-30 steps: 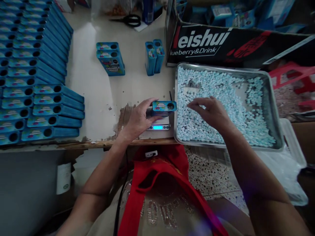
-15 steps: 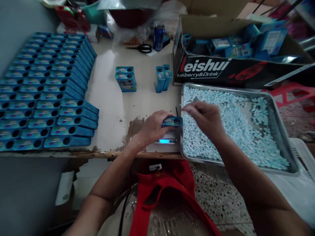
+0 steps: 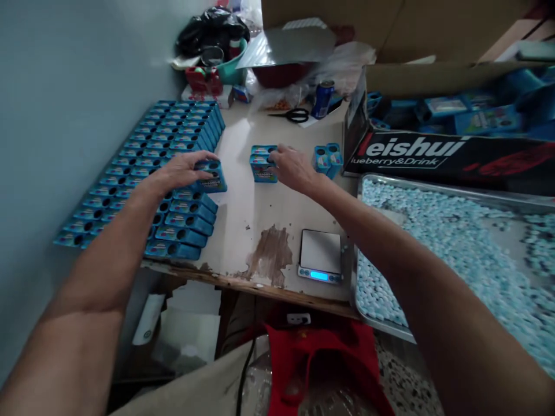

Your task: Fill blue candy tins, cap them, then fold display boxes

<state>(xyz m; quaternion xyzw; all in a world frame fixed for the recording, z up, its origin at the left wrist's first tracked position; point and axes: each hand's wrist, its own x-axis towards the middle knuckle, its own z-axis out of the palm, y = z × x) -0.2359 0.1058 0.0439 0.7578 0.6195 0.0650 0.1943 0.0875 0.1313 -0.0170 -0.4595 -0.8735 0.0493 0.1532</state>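
Left of centre, your left hand grasps a slim box; your half-curled right hand touches paired blue boxes, grip unclear.

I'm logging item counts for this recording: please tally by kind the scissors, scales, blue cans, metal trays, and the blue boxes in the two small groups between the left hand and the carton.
Blue boxes: 4 (2 at the right hand, 2 beside the carton)
Scissors: 1
Scale: 1
Blue can: 1
Metal tray: 1
Total: 8
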